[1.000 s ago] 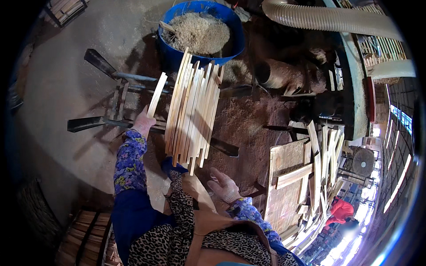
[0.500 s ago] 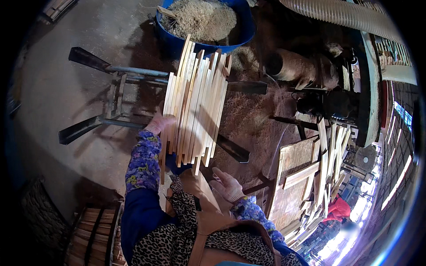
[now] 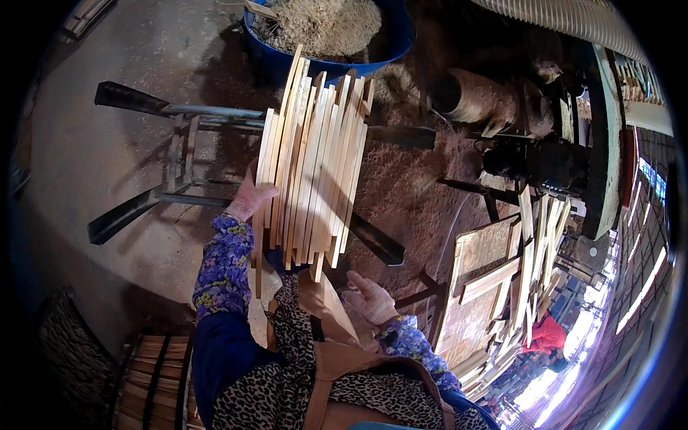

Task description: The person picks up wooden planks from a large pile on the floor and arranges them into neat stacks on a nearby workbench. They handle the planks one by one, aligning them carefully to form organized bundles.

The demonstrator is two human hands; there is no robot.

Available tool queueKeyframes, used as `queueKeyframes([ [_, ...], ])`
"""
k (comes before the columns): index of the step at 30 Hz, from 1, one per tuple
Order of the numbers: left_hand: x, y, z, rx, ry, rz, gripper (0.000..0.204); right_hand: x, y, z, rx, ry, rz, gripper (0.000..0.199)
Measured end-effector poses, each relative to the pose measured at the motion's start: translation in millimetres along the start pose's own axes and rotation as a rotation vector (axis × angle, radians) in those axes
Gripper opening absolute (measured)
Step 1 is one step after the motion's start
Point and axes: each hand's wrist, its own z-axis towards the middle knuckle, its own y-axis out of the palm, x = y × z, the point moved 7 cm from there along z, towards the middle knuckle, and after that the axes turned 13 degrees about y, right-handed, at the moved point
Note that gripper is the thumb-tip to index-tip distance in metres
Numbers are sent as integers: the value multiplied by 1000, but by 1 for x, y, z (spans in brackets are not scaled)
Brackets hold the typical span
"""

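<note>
A row of long, pale wooden strips (image 3: pixel 315 172) lies side by side on a metal stand (image 3: pixel 215 115) in front of me, their ends uneven. My left hand (image 3: pixel 252 195), in a pinkish glove, grips the left edge of the row. Its thumb rests over the outer strips, while its other fingers are mostly hidden beside and under them. Below the strips' near right end, my right hand (image 3: pixel 369 297), gloved too, is held in the air. Its fingers are apart with nothing in them, and it does not touch the wood.
Beyond the strips stands a blue tub (image 3: pixel 261 54) of wood shavings. Dusty machinery (image 3: pixel 480 97) and a ribbed hose (image 3: pixel 566 25) occupy the far right. Loose boards (image 3: pixel 491 279) lie to the right, near a person in red (image 3: pixel 546 335). Bundled wood (image 3: pixel 150 380) sits at lower left.
My left hand and the outer left strips sit slightly farther left in the view, which has itself shifted a little. My right hand stays nearly in place, still empty.
</note>
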Motion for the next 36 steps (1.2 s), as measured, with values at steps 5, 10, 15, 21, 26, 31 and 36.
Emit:
queueKeyframes([
  [5, 11, 6, -3, 2, -21, 157, 98, -16, -10, -6, 29, 19, -49, 68],
  [10, -32, -30, 42, -49, -199, 199, 121, -7, -5, -1, 33, -4, -39, 68],
  [15, -20, -19, 52, -59, -139, 172, 114, 10, 4, 5, 61, -35, 62, 66],
  [21, -12, -21, 55, -27, -30, 176, 100, 9, -5, -1, 67, 1, 110, 67],
  [26, -6, -13, 42, 51, -45, 80, 105, 23, -8, -11, 82, 83, 147, 65],
  [31, -29, -50, 20, 160, 14, 173, 111, 24, -10, -24, 93, 83, 132, 64],
  [36, 38, -11, -8, 365, 134, 721, 93, 35, -5, -39, 116, 129, 173, 66],
])
